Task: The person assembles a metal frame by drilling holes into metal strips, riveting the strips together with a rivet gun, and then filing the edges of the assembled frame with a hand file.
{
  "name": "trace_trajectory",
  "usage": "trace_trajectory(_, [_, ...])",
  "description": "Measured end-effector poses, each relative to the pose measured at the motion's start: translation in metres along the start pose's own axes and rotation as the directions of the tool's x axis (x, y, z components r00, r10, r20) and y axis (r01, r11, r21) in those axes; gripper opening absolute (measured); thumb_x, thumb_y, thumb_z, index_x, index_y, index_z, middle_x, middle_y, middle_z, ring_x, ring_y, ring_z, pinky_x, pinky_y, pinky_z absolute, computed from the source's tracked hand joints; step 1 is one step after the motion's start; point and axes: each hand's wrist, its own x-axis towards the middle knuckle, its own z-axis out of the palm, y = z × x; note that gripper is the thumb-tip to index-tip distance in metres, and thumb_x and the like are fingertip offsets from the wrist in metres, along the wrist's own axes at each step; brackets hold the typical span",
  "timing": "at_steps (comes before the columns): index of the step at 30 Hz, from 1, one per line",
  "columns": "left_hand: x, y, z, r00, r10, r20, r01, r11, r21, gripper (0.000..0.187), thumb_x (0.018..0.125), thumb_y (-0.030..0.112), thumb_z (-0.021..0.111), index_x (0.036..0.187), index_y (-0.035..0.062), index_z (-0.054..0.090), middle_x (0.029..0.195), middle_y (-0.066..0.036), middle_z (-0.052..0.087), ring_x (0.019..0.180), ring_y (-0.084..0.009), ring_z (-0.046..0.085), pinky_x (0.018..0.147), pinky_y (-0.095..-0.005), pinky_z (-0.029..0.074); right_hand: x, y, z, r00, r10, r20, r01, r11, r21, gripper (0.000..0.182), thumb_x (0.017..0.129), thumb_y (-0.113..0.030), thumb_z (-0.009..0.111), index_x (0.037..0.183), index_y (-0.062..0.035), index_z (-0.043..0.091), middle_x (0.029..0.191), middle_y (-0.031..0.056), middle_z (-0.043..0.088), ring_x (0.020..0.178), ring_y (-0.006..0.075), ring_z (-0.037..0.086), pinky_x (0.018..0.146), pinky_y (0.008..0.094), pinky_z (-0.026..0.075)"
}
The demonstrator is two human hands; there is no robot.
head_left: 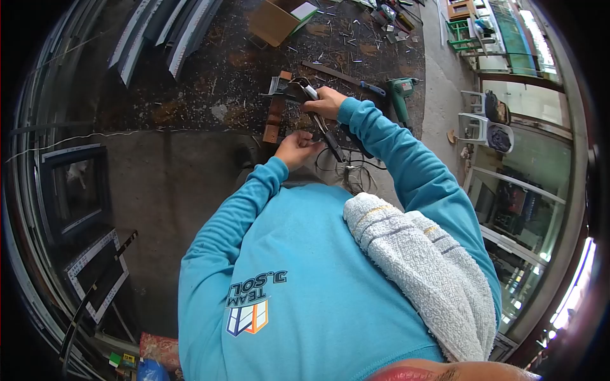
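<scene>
My right hand (327, 103) is closed around a silver and black hand tool (310, 93), whose curved head points up and left and whose dark handles run down and right. Below and left of it, my left hand (296, 150) has its fingers pressed together near the bench's front edge; anything between them is too small to name. A reddish-brown wooden block (274, 119) lies just left of both hands. On its far end sits a small grey metal piece (277, 86), close to the tool's head.
Beyond the hands lies a long file (343, 76) with a blue handle. A green power drill (400, 95) stands right, near the dark bench's edge. Grey profiles (152, 38) and a cardboard box (273, 22) lie farther back. Black cables (359, 174) hang below the hands.
</scene>
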Motion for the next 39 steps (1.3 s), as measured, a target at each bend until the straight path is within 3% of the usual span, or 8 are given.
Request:
trace_trajectory(7, [0.01, 0.034, 0.036, 0.938, -0.139, 0.318, 0.196, 0.968, -0.155, 0.097, 0.071, 0.063, 0.073, 0.13, -0.0078, 0.042, 0.118, -0.016, 0.057, 0.104, -0.0203, 0.057, 0.088, -0.0338, 0.046, 0.012, -0.014, -0.012, 0.994, 0.094, 0.053, -0.091, 0.995, -0.051, 0.053, 0.073, -0.05, 0.068, 0.08, 0.0031, 0.068, 0.07, 0.013, 0.063, 0.058, 0.0216, 0.063, 0.051, 0.0356, 0.05])
trace_trajectory(12, [0.035, 0.013, 0.061, 0.966, -0.163, 0.202, 0.149, 0.985, 0.086, 0.11, 0.07, 0.065, 0.071, 0.137, -0.0118, 0.03, 0.122, -0.02, 0.055, 0.114, -0.0259, 0.054, 0.096, -0.0338, 0.043, 0.01, -0.035, -0.024, 0.982, 0.181, 0.049, -0.153, 0.926, -0.345, 0.056, 0.074, -0.05, 0.067, 0.092, 0.0034, 0.068, 0.078, 0.0168, 0.066, 0.066, 0.0275, 0.067, 0.058, 0.0369, 0.056])
trace_trajectory(16, [0.027, 0.013, 0.051, 0.983, -0.113, 0.143, 0.12, 0.992, -0.037, 0.102, 0.074, 0.052, 0.075, 0.137, -0.0126, 0.029, 0.121, -0.021, 0.057, 0.112, -0.0264, 0.055, 0.095, -0.0331, 0.044, 0.029, -0.029, -0.036, 0.982, -0.161, 0.1, 0.185, 0.705, -0.684, 0.052, 0.074, -0.044, 0.066, 0.097, 0.0028, 0.068, 0.081, 0.0197, 0.068, 0.074, 0.03, 0.069, 0.072, 0.0385, 0.056])
trace_trajectory(23, [0.051, 0.005, 0.044, 0.997, -0.083, 0.0, 0.079, 0.95, -0.303, 0.081, 0.079, 0.042, 0.075, 0.131, -0.0077, 0.038, 0.11, -0.015, 0.059, 0.098, -0.0184, 0.057, 0.083, -0.0307, 0.048, 0.05, -0.041, -0.065, 0.876, -0.373, 0.306, 0.451, 0.406, -0.795, 0.033, 0.074, -0.033, 0.064, 0.092, -0.0057, 0.068, 0.082, 0.019, 0.068, 0.081, 0.0348, 0.066, 0.077, 0.0433, 0.054])
trace_trajectory(30, [0.073, 0.016, 0.034, 0.702, 0.161, -0.694, -0.418, 0.882, -0.219, 0.046, 0.086, 0.033, 0.071, 0.102, -0.0007, 0.044, 0.081, -0.01, 0.062, 0.067, -0.0186, 0.062, 0.061, -0.0297, 0.051, 0.049, -0.04, -0.062, 0.945, -0.196, 0.261, 0.327, 0.556, -0.764, 0.045, 0.072, -0.04, 0.068, 0.096, -0.0015, 0.068, 0.088, 0.0221, 0.067, 0.086, 0.0349, 0.066, 0.081, 0.0417, 0.053])
trace_trajectory(35, [0.094, 0.012, 0.027, 0.655, 0.18, -0.734, -0.352, 0.932, -0.086, 0.042, 0.085, 0.026, 0.071, 0.101, -0.0021, 0.043, 0.081, -0.01, 0.064, 0.07, -0.0186, 0.065, 0.063, -0.0321, 0.052, 0.074, -0.032, -0.072, 0.934, -0.225, 0.276, 0.356, 0.604, -0.713, 0.05, 0.07, -0.045, 0.069, 0.091, 0.0003, 0.068, 0.078, 0.0188, 0.067, 0.073, 0.0311, 0.068, 0.067, 0.0424, 0.055])
trace_trajectory(36, [0.098, 0.007, 0.026, 0.659, 0.169, -0.733, -0.368, 0.922, -0.118, 0.042, 0.085, 0.025, 0.071, 0.101, -0.0019, 0.044, 0.082, -0.01, 0.065, 0.07, -0.0188, 0.065, 0.062, -0.0321, 0.052, 0.067, -0.051, -0.074, 0.954, 0.09, 0.285, 0.123, 0.752, -0.648, 0.052, 0.069, -0.047, 0.07, 0.088, 0.0016, 0.066, 0.069, 0.0135, 0.062, 0.058, 0.0245, 0.063, 0.052, 0.0421, 0.054])
trace_trajectory(39, [0.1, 0.005, 0.029, 0.622, 0.205, -0.755, -0.392, 0.917, -0.073, 0.034, 0.087, 0.02, 0.07, 0.102, -0.0006, 0.047, 0.08, -0.005, 0.063, 0.066, -0.0097, 0.063, 0.057, -0.0233, 0.055, 0.081, -0.037, -0.076, 0.9, 0.13, 0.415, 0.074, 0.894, -0.441, 0.051, 0.07, -0.046, 0.07, 0.084, 0.0025, 0.065, 0.061, 0.0096, 0.055, 0.05, 0.0188, 0.057, 0.042, 0.0391, 0.049])
